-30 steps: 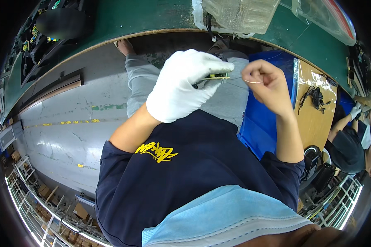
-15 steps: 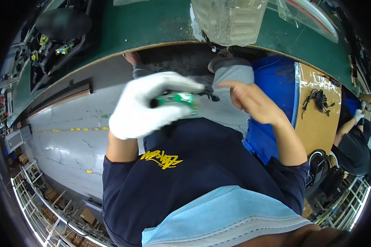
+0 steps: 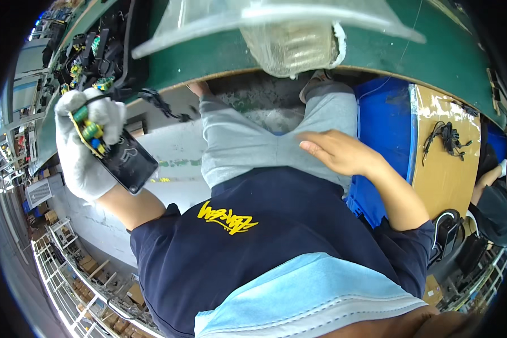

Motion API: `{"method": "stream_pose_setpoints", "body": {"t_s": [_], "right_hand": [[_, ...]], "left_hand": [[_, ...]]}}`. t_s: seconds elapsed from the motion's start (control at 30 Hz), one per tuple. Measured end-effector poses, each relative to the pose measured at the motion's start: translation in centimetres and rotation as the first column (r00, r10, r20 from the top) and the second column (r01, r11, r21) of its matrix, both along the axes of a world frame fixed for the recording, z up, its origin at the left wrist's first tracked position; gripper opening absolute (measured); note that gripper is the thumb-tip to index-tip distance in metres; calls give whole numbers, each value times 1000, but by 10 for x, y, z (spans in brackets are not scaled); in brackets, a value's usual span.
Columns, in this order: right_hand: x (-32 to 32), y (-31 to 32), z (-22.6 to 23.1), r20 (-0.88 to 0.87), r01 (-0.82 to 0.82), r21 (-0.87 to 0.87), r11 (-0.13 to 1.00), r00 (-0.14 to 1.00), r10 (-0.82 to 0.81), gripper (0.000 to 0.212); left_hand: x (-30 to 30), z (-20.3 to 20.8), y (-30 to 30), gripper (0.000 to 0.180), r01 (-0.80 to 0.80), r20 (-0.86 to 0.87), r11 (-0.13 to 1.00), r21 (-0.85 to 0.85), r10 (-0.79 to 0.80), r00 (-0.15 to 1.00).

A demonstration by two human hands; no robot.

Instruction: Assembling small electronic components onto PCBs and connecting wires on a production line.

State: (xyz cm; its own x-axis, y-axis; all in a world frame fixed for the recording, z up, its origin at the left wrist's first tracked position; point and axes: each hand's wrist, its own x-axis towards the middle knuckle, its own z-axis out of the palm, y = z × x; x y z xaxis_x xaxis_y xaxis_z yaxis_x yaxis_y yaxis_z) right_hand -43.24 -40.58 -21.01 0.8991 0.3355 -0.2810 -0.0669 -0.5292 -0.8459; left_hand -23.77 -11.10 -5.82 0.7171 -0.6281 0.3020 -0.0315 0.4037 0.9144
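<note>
My left hand [image 3: 76, 155], in a white glove, is at the left near the bench edge. Its fingers are closed round a power adapter circuit board [image 3: 90, 132] with green and yellow parts. A flat black plastic adapter case [image 3: 128, 162] juts from the same grip, next to the board. From behind the fingers a black cable [image 3: 162, 105] trails off to the right; where it joins is hidden. My bare right hand [image 3: 341, 153] hovers over my lap, fingers stretched out, holding nothing.
A black tray [image 3: 136, 53] and several loose adapter parts [image 3: 87, 62] lie on the green bench [image 3: 377, 53]. A clear plastic container [image 3: 290, 50] stands at the bench edge. A blue bin [image 3: 380, 121] and a cardboard sheet [image 3: 442, 158] with a coiled cable [image 3: 448, 139] are at right.
My left hand has swung left from in front of my chest, carrying the board. My right hand has dropped slightly and its fingers have straightened. The view has shifted.
</note>
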Motion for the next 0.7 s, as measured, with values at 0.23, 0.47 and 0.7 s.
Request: {"method": "stream_pose_setpoints", "body": {"t_s": [0.23, 0.47, 0.7], "right_hand": [[-4, 12, 4, -234, -29, 202, 979, 969, 76, 51], [-5, 6, 2, -267, 40, 171, 984, 964, 7, 56], [0, -10, 2, -219, 150, 161, 975, 969, -112, 56]], "left_hand": [[77, 74, -51, 45, -567, 517, 745, 351, 351, 781], [202, 105, -162, 27, -650, 911, 738, 183, 122, 395], [277, 0, -226, 28, -701, 886, 555, 447, -169, 431]]}}
